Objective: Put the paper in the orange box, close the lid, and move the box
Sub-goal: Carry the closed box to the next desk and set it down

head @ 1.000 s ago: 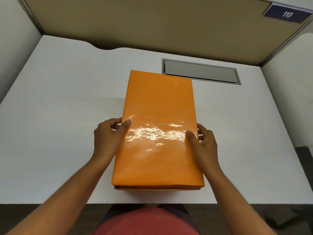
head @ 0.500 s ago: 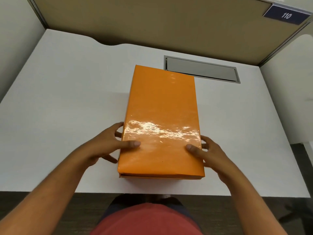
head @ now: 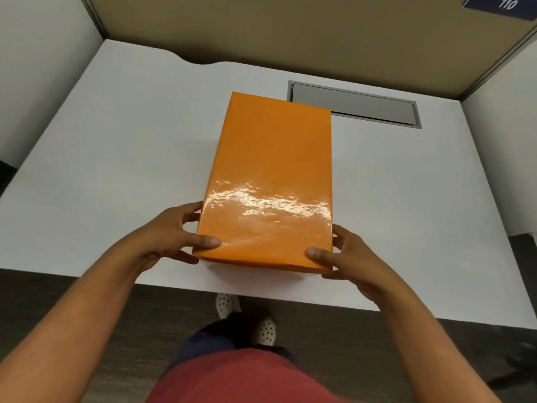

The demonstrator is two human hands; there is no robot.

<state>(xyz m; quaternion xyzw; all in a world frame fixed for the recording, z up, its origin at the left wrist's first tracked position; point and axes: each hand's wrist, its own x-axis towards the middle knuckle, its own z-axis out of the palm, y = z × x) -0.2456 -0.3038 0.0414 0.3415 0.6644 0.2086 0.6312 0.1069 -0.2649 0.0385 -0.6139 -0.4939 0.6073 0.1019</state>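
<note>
The orange box (head: 270, 181) has its glossy lid shut and sits lengthwise in the middle of the white desk (head: 116, 170). My left hand (head: 171, 234) grips its near left corner, thumb on the lid and fingers down the side. At the near right corner my right hand (head: 345, 257) holds it the same way. The near end looks raised slightly off the desk. No paper is visible; the inside of the box is hidden.
A grey cable hatch (head: 354, 104) is set into the desk behind the box on the right. Partition walls (head: 290, 30) close off the back and both sides. The desk's front edge runs just below the box, with dark floor and my feet (head: 247, 318) beneath.
Both hands slid from the box's sides back to its near corners. The view has pulled back, showing the desk's front edge and the floor.
</note>
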